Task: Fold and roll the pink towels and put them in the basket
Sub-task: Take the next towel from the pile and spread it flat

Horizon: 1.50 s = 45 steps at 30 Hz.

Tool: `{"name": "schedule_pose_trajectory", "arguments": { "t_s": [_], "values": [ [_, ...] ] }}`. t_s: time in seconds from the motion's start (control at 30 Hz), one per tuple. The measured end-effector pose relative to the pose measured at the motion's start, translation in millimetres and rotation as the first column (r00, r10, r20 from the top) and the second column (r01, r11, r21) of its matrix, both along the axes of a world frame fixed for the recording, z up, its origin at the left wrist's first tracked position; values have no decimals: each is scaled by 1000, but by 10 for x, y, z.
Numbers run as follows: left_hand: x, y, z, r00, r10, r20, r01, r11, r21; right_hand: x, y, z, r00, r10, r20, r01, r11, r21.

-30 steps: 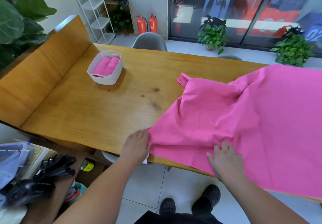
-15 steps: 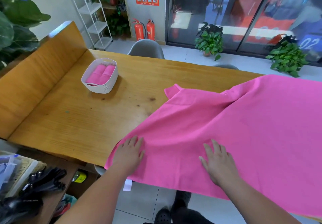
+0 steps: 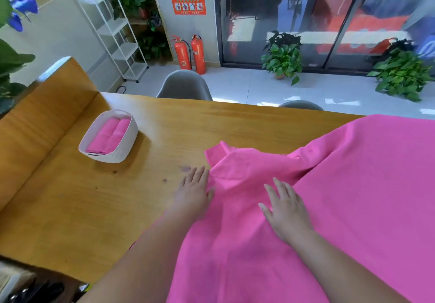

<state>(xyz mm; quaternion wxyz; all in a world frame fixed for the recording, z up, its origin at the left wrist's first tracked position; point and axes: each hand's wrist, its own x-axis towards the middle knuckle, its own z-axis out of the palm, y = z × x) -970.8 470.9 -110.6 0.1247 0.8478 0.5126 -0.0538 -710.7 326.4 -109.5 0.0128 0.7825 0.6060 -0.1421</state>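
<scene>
A large pink towel [image 3: 341,196] lies spread over the right half of the wooden table [image 3: 98,208], wrinkled near its far left corner. My left hand [image 3: 194,193] lies flat with straight fingers at the towel's left edge, partly on the wood. My right hand [image 3: 286,208] presses flat on the towel a little to the right. A white basket [image 3: 128,138] stands at the table's far left and holds two rolled pink towels [image 3: 109,135].
A raised wooden panel [image 3: 47,105] borders the table's left side. Two grey chairs [image 3: 184,86] stand behind the far edge. Beyond are a white shelf rack [image 3: 113,32], fire extinguishers [image 3: 190,53] and potted plants [image 3: 283,57]. Dark tools lie at the bottom left.
Both hands have slid forward across the towel, away from the near edge toward the table's middle. The towel now lies farther onto the table and flatter.
</scene>
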Motion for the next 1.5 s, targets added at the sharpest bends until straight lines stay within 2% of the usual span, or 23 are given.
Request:
{"name": "schedule_pose_trajectory", "arguments": {
  "t_s": [0.2, 0.43, 0.6, 0.87, 1.03, 1.2, 1.37, 1.5],
  "values": [
    [496, 468, -70, 992, -77, -99, 68, 994, -87, 157, 317, -109, 998, 13, -54, -14, 1000, -24],
    [345, 1125, -143, 985, 60, -163, -79, 990, -115, 196, 419, -220, 999, -33, -2, 33, 997, -68],
    [155, 1677, -188, 973, 89, -214, -115, 987, -109, 91, 591, -205, 992, -104, 67, 107, 993, -53],
    [-14, 2270, -352, 977, 83, -196, -106, 988, -111, 36, 1012, -225, 968, -182, 172, 180, 983, 28],
    [-31, 2585, -389, 979, 71, -192, -90, 992, -92, 113, 1425, -239, 971, -211, 115, 194, 971, 142],
    [-40, 2894, -374, 977, 60, -205, -80, 993, -91, 259, 1997, -214, 998, -48, 51, 47, 999, 21],
    [-70, 3092, -425, 982, 72, -175, -87, 993, -76, 343, 2600, -193, 995, -98, 12, 99, 992, -83],
    [-68, 3251, -466, 983, 91, -157, -101, 993, -62, 342, 3046, -169, 990, -110, 84, 116, 991, -74]
  ]
}}
